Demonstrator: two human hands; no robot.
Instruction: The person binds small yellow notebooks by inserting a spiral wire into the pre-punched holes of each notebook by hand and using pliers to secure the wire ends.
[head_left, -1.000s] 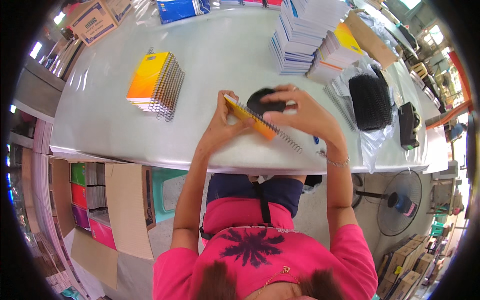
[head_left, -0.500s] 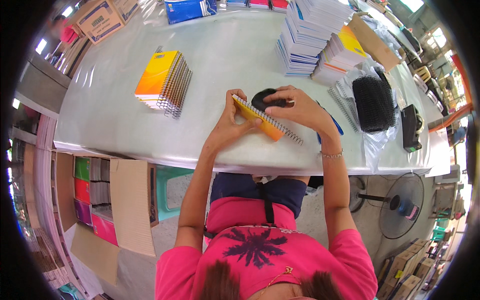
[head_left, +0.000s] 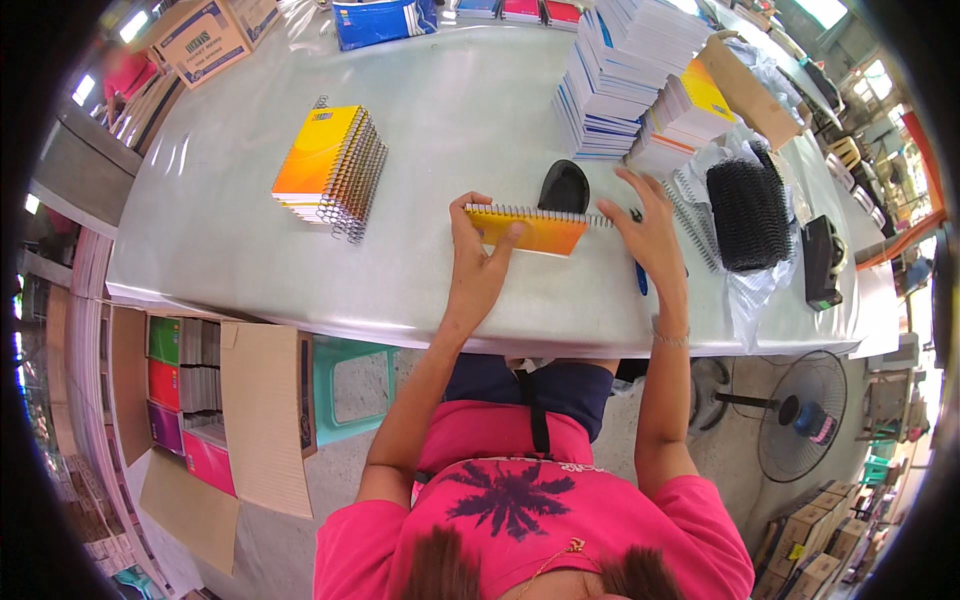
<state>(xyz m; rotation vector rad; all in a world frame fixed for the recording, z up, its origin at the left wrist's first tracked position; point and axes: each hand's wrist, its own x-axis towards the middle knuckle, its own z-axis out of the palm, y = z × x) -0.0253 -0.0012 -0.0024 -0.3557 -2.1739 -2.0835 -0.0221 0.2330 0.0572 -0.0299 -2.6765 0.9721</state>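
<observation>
The fingers of the left hand (head_left: pixel 476 268) grasp a small yellow notepad (head_left: pixel 550 238), thumb on its cover and the others behind, near its left end. It is held in front of the body with its bound edge uppermost, apparently so that the wire coil (head_left: pixel 597 219) along that edge lies exposed to the other hand.

The right hand (head_left: pixel 655 235) has its fingers parted and closed on nothing, the thumb at the coil's projecting end; whether it touches cannot be told.

Just beyond the notepad, a black dish-like object (head_left: pixel 565 186) sits on the worktop (head_left: pixel 200 240). To the left, coil-bound notepads (head_left: pixel 318 150) are piled with their wires to one side, probably to keep the pile neat. On the right, black coils (head_left: pixel 745 215) rest on plastic wrap (head_left: pixel 745 305), seemingly within easy reach.
</observation>
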